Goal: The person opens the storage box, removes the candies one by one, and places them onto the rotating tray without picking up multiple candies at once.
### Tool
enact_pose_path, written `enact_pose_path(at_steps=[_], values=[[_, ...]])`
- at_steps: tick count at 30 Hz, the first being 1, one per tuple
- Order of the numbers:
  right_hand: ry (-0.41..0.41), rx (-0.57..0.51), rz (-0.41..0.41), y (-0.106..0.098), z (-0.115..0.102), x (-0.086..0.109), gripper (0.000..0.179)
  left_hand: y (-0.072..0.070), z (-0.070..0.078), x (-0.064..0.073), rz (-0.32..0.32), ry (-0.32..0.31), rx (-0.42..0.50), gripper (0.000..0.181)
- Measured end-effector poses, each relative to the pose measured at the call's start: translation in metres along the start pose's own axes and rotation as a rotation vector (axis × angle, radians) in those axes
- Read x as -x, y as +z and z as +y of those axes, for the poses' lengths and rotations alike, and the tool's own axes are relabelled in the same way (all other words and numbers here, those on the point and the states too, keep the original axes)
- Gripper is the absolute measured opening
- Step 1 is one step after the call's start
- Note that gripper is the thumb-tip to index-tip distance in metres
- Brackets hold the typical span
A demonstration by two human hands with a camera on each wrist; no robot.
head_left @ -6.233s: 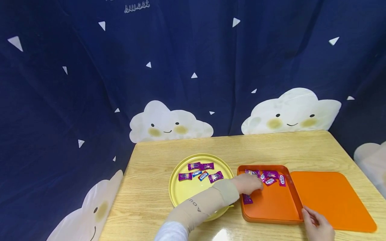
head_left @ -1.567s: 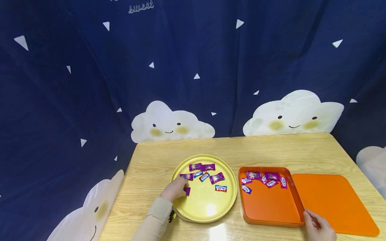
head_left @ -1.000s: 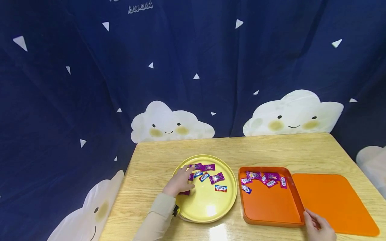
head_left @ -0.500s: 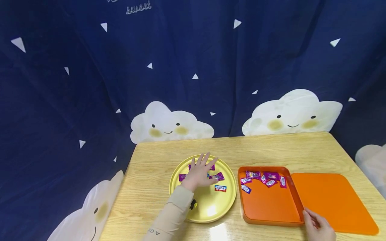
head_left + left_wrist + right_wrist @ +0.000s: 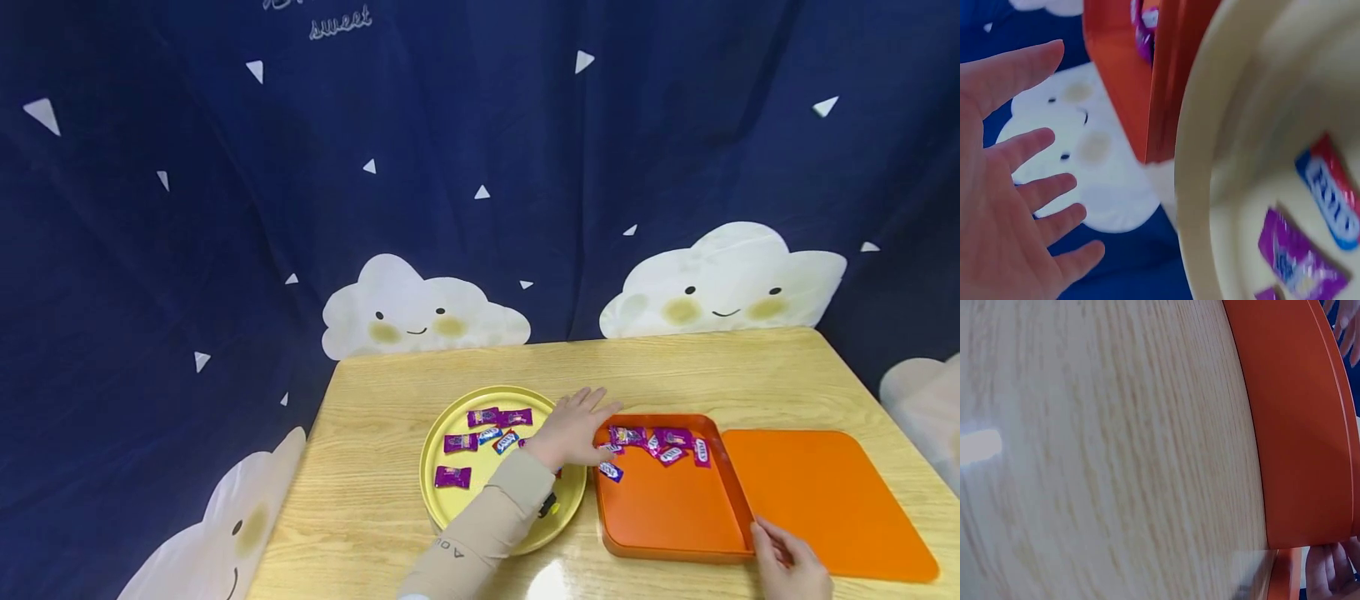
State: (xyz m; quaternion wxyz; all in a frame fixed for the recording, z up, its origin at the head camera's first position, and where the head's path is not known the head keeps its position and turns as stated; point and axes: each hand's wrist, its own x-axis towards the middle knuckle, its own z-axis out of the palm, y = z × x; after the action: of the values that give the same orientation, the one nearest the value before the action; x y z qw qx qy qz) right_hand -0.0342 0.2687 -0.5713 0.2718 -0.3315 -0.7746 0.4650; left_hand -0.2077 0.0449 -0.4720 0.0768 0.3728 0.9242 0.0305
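My left hand (image 5: pixel 573 429) hovers with fingers spread over the right rim of the round yellow tray (image 5: pixel 433 492) and the left wall of the orange box (image 5: pixel 675 553); nothing is in it. The left wrist view shows its bare palm (image 5: pixel 1004 212). On the tray lie purple-wrapped candies (image 5: pixel 453 477) and blue-and-red ones (image 5: pixel 506 442), some hidden under the arm. Inside the box, several wrapped candies (image 5: pixel 670 456) cluster along the far and left walls. My right hand (image 5: pixel 791 562) grips the box's near right corner with thumb and fingers.
A flat orange lid (image 5: pixel 832 504) lies on the wooden table (image 5: pixel 375 400), right of the box. A dark blue curtain (image 5: pixel 450 125) with clouds hangs behind the table's far edge.
After leaving a purple candy on the tray's left side, my left hand has opened and swept right to the box. One more blue-and-red candy is on the tray. The right hand stays put.
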Motion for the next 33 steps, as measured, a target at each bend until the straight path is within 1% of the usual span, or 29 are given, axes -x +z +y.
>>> enact_pose_path(at_steps=[4, 7, 9, 13, 14, 17, 19, 22, 24, 27, 31, 33], values=[[0.015, 0.022, -0.027, -0.001, -0.002, -0.001, 0.02, 0.008, 0.014, -0.011, -0.047, 0.059, -0.037, 0.065], [0.027, 0.037, -0.046, -0.002, -0.002, -0.002, 0.023, 0.014, 0.023, -0.019, -0.09, 0.072, -0.058, 0.055], [0.03, 0.039, -0.047, -0.001, -0.002, -0.002, 0.026, 0.018, 0.027, -0.024, -0.119, 0.057, -0.051, 0.046], [0.025, 0.039, -0.053, -0.002, -0.004, -0.001, 0.026, 0.025, 0.035, -0.033, -0.167, -0.003, -0.037, 0.01], [0.022, 0.039, -0.053, -0.002, -0.004, -0.001, 0.026, 0.026, 0.037, -0.035, -0.176, -0.018, -0.036, 0.006], [0.021, 0.029, -0.04, -0.002, -0.003, 0.0, 0.023, 0.028, 0.041, -0.039, -0.195, -0.055, -0.046, 0.017], [0.016, 0.026, -0.021, -0.001, -0.002, 0.0, 0.02, 0.028, 0.044, -0.042, -0.202, -0.074, -0.057, 0.019], [0.007, 0.004, -0.002, 0.0, 0.0, 0.0, 0.014, 0.029, 0.048, -0.045, -0.198, -0.111, -0.068, 0.018], [-0.007, -0.004, -0.002, 0.0, 0.001, 0.0, 0.014, 0.029, 0.05, -0.046, -0.19, -0.134, -0.086, 0.016], [-0.003, -0.01, -0.003, 0.0, 0.001, 0.0, 0.013, 0.03, 0.053, -0.046, -0.181, -0.157, -0.109, 0.013], [0.012, 0.01, -0.009, 0.0, 0.001, -0.001, 0.013, 0.031, 0.056, -0.048, -0.19, -0.195, -0.115, 0.011], [0.014, 0.019, -0.016, 0.0, 0.001, -0.001, 0.016, 0.032, 0.057, -0.048, -0.197, -0.219, -0.124, 0.012]])
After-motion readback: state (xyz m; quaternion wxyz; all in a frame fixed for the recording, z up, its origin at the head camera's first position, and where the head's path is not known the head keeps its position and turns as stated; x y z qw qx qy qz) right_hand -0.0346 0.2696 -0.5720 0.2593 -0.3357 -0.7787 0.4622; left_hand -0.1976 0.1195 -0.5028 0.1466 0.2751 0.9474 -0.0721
